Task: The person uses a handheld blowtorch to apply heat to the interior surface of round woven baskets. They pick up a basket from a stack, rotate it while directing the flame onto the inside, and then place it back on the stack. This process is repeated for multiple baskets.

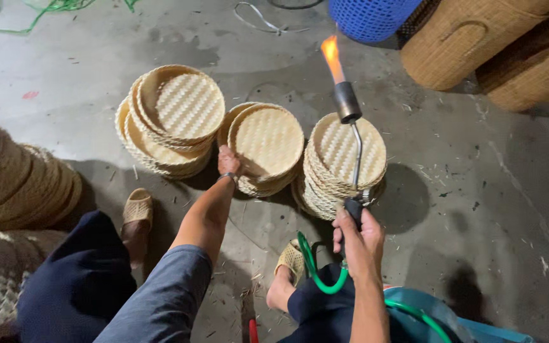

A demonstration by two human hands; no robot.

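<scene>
1. While the right hand [358, 238] is wrapped tight around the dark grip of a gas torch [351, 152], a green hose [316, 270] loops away from the grip down toward the person's lap.
2. From that fist the torch's thin metal tube rises to a dark burner head, where an orange flame [332, 57] burns above the right-hand stack of woven trays [341, 168] on the concrete floor [490, 190].
3. Left of the torch hand, the left hand [228, 162] reaches farther out, fingers pinched on the near left rim of a tilted woven tray [268, 140], which tops the middle stack.
4. That tray sits just beside the right-hand stack and well ahead of the torch hand.
5. Farther left stands a third stack of woven trays [173, 117], its top ones tilted.
6. At the floor's far right corner lie large woven baskets [478, 38] beside a blue mesh basket [370, 19].
</scene>
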